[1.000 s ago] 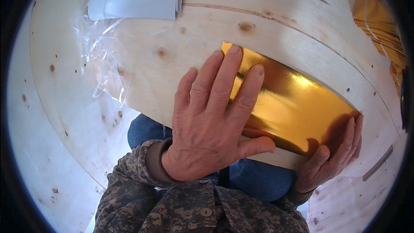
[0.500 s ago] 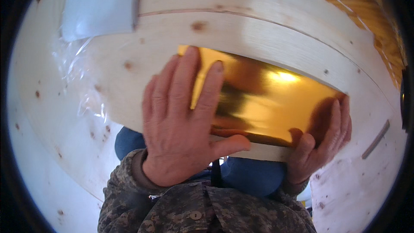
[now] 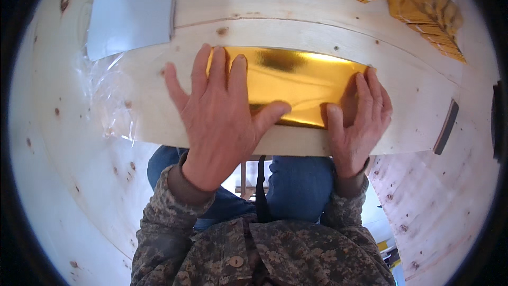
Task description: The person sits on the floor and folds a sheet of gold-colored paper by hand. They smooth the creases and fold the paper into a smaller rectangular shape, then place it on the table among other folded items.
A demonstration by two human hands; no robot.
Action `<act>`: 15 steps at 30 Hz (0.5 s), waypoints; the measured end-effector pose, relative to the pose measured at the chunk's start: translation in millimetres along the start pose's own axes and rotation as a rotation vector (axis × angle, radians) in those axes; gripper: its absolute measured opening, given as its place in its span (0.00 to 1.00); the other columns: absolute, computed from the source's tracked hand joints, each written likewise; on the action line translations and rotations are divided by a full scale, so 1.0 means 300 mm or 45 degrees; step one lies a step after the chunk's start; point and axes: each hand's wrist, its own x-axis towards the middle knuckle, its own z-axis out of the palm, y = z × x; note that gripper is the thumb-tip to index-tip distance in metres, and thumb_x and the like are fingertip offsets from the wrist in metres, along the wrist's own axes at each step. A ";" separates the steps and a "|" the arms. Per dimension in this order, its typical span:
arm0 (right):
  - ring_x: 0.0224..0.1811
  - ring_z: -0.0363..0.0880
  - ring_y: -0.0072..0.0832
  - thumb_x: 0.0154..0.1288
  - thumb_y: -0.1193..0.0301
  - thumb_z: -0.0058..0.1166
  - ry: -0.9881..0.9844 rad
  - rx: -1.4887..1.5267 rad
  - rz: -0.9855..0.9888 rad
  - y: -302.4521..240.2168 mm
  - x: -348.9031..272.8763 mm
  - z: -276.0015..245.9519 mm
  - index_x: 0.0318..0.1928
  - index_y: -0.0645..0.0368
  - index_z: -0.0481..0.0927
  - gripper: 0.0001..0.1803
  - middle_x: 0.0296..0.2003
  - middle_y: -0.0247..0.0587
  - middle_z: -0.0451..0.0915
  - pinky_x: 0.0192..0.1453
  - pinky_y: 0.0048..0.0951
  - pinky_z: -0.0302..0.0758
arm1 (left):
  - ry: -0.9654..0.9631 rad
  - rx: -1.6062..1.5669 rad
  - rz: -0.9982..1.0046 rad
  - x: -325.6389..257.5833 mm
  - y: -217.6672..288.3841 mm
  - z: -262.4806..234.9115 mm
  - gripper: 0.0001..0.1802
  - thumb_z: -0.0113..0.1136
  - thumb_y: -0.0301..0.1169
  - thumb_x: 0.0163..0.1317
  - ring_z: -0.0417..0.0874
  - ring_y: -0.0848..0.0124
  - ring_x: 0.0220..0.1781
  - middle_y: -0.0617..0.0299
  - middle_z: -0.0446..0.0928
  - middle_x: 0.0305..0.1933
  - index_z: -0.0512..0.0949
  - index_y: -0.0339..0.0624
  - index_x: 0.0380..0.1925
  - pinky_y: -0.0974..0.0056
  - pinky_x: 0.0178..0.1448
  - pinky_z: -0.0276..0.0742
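A shiny gold foil sheet lies near the front edge of the pale wooden board. My left hand is open over its left end, fingers spread and the thumb stretched over the near edge. The little finger stands well apart, off the sheet. At the right end rests my right hand, also open, with its thumb by the near corner and its fingers along the right edge. Both hands cover parts of the foil, and their reflections show in it.
A white stack of sheets lies far left, with crumpled clear plastic film below it. Banded orange-yellow bundles are at the far right. A dark narrow strip lies to the right of my right hand.
The foil sheet and both hands now appear farther up and left in view, and the sheet is less slanted. My left fingers have spread. More of the orange-yellow bundles shows.
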 end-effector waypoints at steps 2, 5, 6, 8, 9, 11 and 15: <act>0.67 0.66 0.48 0.59 0.54 0.65 0.053 0.009 0.009 0.002 -0.002 0.005 0.61 0.62 0.76 0.34 0.68 0.49 0.70 0.68 0.49 0.61 | 0.121 -0.018 0.018 0.011 0.018 0.014 0.38 0.59 0.63 0.60 0.67 0.52 0.69 0.47 0.75 0.57 0.78 0.34 0.49 0.30 0.73 0.41; 0.66 0.67 0.48 0.59 0.53 0.65 0.125 0.010 -0.011 0.001 -0.008 0.013 0.60 0.62 0.77 0.34 0.67 0.50 0.71 0.67 0.48 0.62 | 0.264 0.000 0.001 0.028 0.039 0.029 0.35 0.59 0.60 0.62 0.71 0.54 0.63 0.48 0.79 0.46 0.80 0.32 0.40 0.28 0.72 0.44; 0.65 0.68 0.47 0.60 0.52 0.64 0.147 0.021 -0.022 0.002 -0.010 0.014 0.59 0.63 0.78 0.34 0.65 0.50 0.73 0.66 0.48 0.63 | 0.265 0.025 -0.029 0.036 0.047 0.033 0.34 0.59 0.60 0.62 0.72 0.55 0.62 0.48 0.80 0.44 0.80 0.32 0.40 0.28 0.72 0.44; 0.64 0.69 0.46 0.60 0.52 0.64 0.173 0.023 -0.026 0.004 -0.013 0.015 0.59 0.62 0.78 0.33 0.65 0.49 0.73 0.65 0.48 0.64 | 0.207 0.058 -0.094 0.048 0.064 0.036 0.34 0.59 0.60 0.63 0.73 0.55 0.60 0.50 0.82 0.41 0.81 0.32 0.42 0.29 0.73 0.44; 0.64 0.69 0.46 0.60 0.51 0.64 0.190 0.026 -0.038 0.005 -0.014 0.015 0.58 0.62 0.78 0.33 0.64 0.49 0.74 0.64 0.48 0.64 | 0.148 0.069 -0.127 0.054 0.072 0.035 0.35 0.58 0.60 0.63 0.74 0.55 0.60 0.51 0.83 0.41 0.81 0.32 0.44 0.29 0.73 0.44; 0.63 0.70 0.46 0.61 0.50 0.62 0.200 0.009 -0.047 0.008 -0.015 0.016 0.58 0.62 0.79 0.33 0.63 0.49 0.75 0.63 0.47 0.65 | 0.096 0.127 -0.163 0.062 0.087 0.033 0.37 0.56 0.61 0.63 0.75 0.55 0.59 0.53 0.84 0.40 0.82 0.32 0.46 0.30 0.74 0.44; 0.62 0.70 0.46 0.62 0.48 0.61 0.206 -0.018 -0.078 0.017 -0.009 0.020 0.56 0.61 0.80 0.32 0.62 0.48 0.76 0.61 0.48 0.67 | 0.056 0.296 -0.137 0.068 0.106 0.026 0.42 0.51 0.66 0.64 0.75 0.57 0.56 0.55 0.84 0.39 0.81 0.31 0.47 0.30 0.75 0.42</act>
